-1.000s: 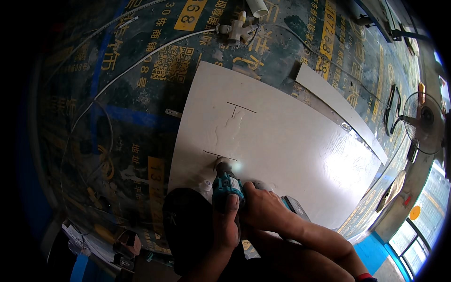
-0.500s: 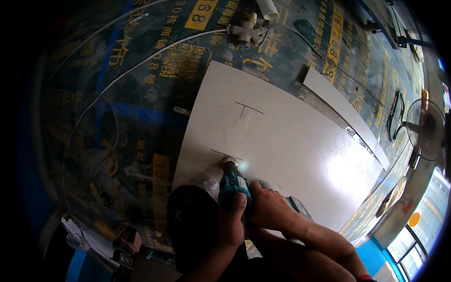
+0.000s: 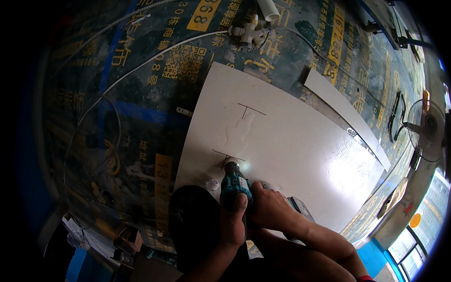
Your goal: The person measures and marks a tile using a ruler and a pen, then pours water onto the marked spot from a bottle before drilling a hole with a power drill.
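Note:
A teal and black cordless drill (image 3: 233,184) points away from me, its chuck end low over a white panel (image 3: 291,136). A pale round bit or hole saw at its tip meets the panel beside a dark T-shaped pencil mark (image 3: 228,155); the tip's exact contact is partly hidden. My left hand (image 3: 233,218) is closed round the drill from behind, thumb along its back. My right hand (image 3: 272,204) is closed against the drill's right side; its fingertips are hidden. A small white cylindrical piece (image 3: 212,184) lies left of the drill. Farther up is a second T mark (image 3: 245,109).
A narrow white strip (image 3: 345,113) lies past the panel's right edge. Beyond the panel, a multi-way socket (image 3: 249,33) with a white cable (image 3: 159,52) rests near a white pipe (image 3: 268,9). A fan (image 3: 427,123) stands at far right. My dark-clad knee (image 3: 192,216) presses near the panel's corner.
The whole view has shifted very slightly. Both hands and the drill keep the same place at the near mark.

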A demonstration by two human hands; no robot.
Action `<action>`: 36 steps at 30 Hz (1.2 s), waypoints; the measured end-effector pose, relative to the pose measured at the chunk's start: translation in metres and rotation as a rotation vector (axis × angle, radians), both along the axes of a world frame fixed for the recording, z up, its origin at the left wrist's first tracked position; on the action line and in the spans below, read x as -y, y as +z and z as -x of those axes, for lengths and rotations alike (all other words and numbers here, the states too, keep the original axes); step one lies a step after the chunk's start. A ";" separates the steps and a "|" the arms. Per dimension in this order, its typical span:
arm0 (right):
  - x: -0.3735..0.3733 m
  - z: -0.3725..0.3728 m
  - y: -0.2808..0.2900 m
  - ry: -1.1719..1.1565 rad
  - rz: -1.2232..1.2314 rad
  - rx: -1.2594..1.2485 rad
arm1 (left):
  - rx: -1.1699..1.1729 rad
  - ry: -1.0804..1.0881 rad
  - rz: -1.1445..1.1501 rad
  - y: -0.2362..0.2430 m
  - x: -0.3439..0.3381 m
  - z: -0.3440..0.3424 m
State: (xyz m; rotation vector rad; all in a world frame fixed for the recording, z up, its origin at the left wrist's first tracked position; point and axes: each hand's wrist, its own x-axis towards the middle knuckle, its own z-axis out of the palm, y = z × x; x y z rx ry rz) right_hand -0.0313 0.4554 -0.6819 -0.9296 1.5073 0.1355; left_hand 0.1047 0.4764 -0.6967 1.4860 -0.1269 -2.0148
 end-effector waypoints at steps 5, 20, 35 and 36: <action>0.000 0.000 0.000 0.002 -0.010 -0.009 | -0.009 -0.016 0.012 -0.001 -0.002 -0.001; -0.004 0.000 -0.004 0.001 -0.006 0.009 | 0.022 -0.054 0.015 -0.005 -0.005 -0.005; -0.005 -0.001 -0.005 0.006 0.008 -0.015 | -0.002 -0.046 0.010 -0.010 -0.010 -0.006; -0.004 -0.001 -0.004 0.004 0.008 -0.017 | 0.012 -0.060 0.018 -0.010 -0.010 -0.007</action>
